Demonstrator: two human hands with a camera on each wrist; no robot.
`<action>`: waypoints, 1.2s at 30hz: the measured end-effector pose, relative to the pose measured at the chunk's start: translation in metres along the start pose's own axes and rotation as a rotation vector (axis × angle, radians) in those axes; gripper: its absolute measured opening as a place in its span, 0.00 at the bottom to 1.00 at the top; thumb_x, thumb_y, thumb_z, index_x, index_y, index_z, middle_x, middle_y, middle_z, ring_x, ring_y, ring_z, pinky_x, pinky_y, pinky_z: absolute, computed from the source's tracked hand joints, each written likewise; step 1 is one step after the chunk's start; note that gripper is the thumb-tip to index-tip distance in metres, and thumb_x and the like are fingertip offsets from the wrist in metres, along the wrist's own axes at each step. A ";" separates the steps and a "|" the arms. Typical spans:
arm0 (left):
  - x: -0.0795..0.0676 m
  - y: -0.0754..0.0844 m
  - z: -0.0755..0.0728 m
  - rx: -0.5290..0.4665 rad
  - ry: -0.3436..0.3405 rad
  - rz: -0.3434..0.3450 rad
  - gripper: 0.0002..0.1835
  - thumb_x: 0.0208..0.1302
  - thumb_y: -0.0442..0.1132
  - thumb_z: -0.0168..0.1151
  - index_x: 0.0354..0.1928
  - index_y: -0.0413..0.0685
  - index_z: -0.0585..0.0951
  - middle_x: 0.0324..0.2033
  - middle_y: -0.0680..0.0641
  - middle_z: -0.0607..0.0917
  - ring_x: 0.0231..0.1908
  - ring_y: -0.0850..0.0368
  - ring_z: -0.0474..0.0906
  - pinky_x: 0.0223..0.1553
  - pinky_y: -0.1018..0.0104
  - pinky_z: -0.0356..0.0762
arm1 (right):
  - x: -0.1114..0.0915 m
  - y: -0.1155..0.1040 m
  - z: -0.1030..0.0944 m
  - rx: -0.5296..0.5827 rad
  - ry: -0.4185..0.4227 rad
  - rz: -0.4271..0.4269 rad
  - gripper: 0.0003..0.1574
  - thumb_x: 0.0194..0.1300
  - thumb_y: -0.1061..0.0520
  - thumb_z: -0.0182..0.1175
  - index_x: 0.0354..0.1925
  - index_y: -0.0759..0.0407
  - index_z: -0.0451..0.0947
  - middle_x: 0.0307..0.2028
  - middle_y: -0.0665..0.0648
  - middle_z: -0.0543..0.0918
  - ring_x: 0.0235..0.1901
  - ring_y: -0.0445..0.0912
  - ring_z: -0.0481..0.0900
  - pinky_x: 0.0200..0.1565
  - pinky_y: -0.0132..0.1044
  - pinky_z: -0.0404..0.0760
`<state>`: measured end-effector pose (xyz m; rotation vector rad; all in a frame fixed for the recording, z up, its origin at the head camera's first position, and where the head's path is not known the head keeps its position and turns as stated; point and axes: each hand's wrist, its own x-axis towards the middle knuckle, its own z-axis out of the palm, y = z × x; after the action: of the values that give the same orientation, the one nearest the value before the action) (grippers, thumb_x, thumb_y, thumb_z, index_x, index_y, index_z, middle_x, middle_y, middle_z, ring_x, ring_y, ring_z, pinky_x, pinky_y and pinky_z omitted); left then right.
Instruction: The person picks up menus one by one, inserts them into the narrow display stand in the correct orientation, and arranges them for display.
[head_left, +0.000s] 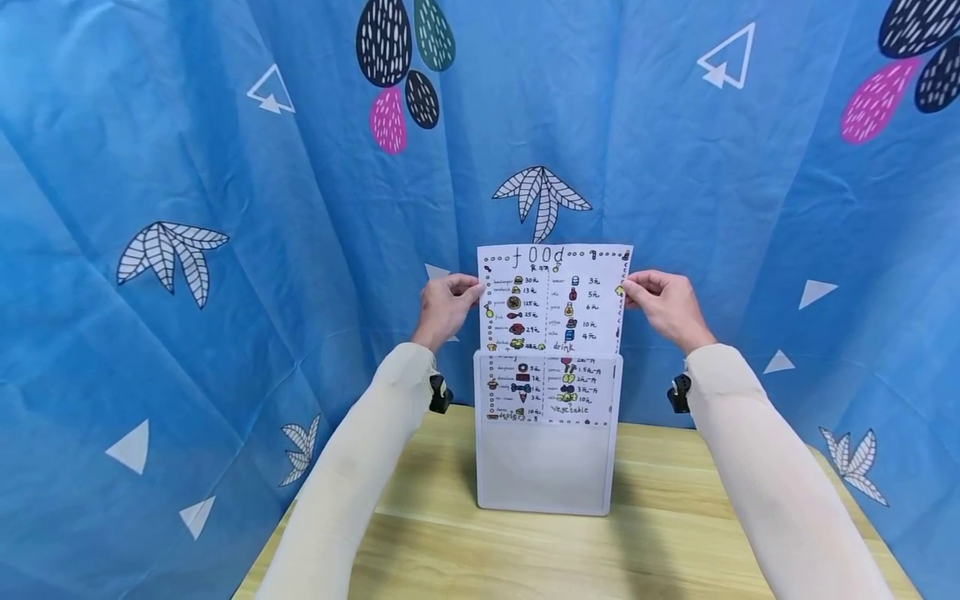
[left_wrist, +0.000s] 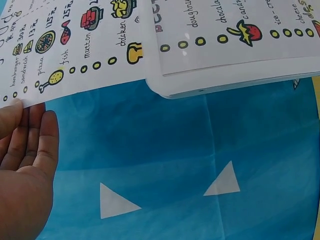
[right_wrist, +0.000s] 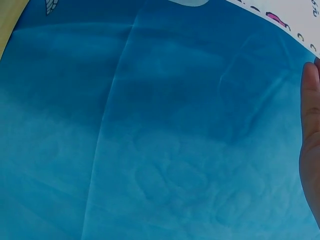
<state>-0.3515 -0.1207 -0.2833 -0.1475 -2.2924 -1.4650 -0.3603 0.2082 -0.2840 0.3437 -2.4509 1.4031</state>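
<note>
A hand-drawn paper menu headed "food" stands upright, its lower part inside a clear plastic sleeve that stands on the table. My left hand pinches the menu's left edge near the top between thumb and fingers. On the opposite side my right hand pinches the right edge at about the same height. In the left wrist view the left hand has its thumb over the paper's face, beside the sleeve's corner. Only part of the right hand shows in the right wrist view.
The sleeve stands on a light wooden table. Close behind and to both sides hangs a blue curtain with leaf and triangle prints. A small black device is on the left wrist and another black device on the right.
</note>
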 end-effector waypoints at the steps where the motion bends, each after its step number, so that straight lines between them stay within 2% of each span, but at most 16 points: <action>1: 0.000 0.000 0.000 0.001 0.000 -0.002 0.09 0.69 0.40 0.65 0.45 0.42 0.87 0.37 0.45 0.87 0.39 0.52 0.84 0.44 0.61 0.82 | 0.000 0.000 0.000 -0.001 0.000 0.003 0.26 0.74 0.45 0.57 0.53 0.66 0.81 0.44 0.63 0.87 0.38 0.40 0.86 0.56 0.50 0.77; 5: -0.002 -0.002 0.000 -0.002 -0.006 -0.020 0.09 0.69 0.40 0.65 0.44 0.43 0.88 0.36 0.46 0.86 0.39 0.53 0.83 0.45 0.61 0.82 | -0.002 0.001 0.001 -0.007 -0.009 0.013 0.28 0.74 0.43 0.57 0.54 0.65 0.80 0.45 0.64 0.86 0.43 0.48 0.87 0.57 0.51 0.76; 8: -0.002 -0.004 0.001 -0.005 -0.012 -0.029 0.09 0.69 0.40 0.65 0.44 0.43 0.88 0.36 0.46 0.86 0.39 0.53 0.83 0.45 0.60 0.82 | -0.003 0.004 0.001 -0.012 -0.013 0.013 0.28 0.74 0.43 0.57 0.54 0.65 0.80 0.45 0.64 0.86 0.44 0.50 0.86 0.57 0.50 0.76; 16: -0.005 -0.008 0.001 0.001 -0.015 -0.030 0.08 0.69 0.40 0.66 0.44 0.44 0.88 0.36 0.47 0.86 0.40 0.52 0.83 0.44 0.59 0.81 | -0.004 0.010 0.004 -0.013 -0.018 0.004 0.25 0.75 0.46 0.57 0.54 0.66 0.80 0.46 0.65 0.86 0.42 0.49 0.87 0.50 0.36 0.79; 24: -0.008 -0.012 0.002 -0.015 -0.019 -0.033 0.09 0.69 0.39 0.65 0.44 0.43 0.87 0.36 0.46 0.86 0.40 0.53 0.84 0.46 0.60 0.83 | -0.007 0.011 0.006 -0.007 -0.028 0.020 0.25 0.75 0.46 0.56 0.54 0.66 0.80 0.46 0.65 0.85 0.40 0.43 0.86 0.57 0.50 0.76; 29: -0.010 -0.014 0.003 -0.014 -0.020 -0.039 0.09 0.69 0.39 0.65 0.44 0.42 0.88 0.36 0.46 0.87 0.40 0.52 0.84 0.46 0.60 0.83 | -0.009 0.013 0.007 -0.008 -0.029 0.018 0.25 0.75 0.46 0.56 0.54 0.66 0.80 0.45 0.65 0.86 0.41 0.45 0.87 0.55 0.48 0.75; 36: -0.012 -0.018 0.005 -0.012 -0.020 -0.045 0.09 0.70 0.39 0.65 0.45 0.43 0.87 0.37 0.46 0.87 0.40 0.53 0.84 0.47 0.59 0.83 | -0.010 0.017 0.009 -0.002 -0.029 0.014 0.24 0.75 0.46 0.56 0.53 0.66 0.80 0.45 0.65 0.86 0.39 0.44 0.86 0.55 0.48 0.76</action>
<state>-0.3472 -0.1227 -0.3050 -0.1157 -2.3170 -1.5068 -0.3579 0.2097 -0.3051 0.3503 -2.4823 1.4106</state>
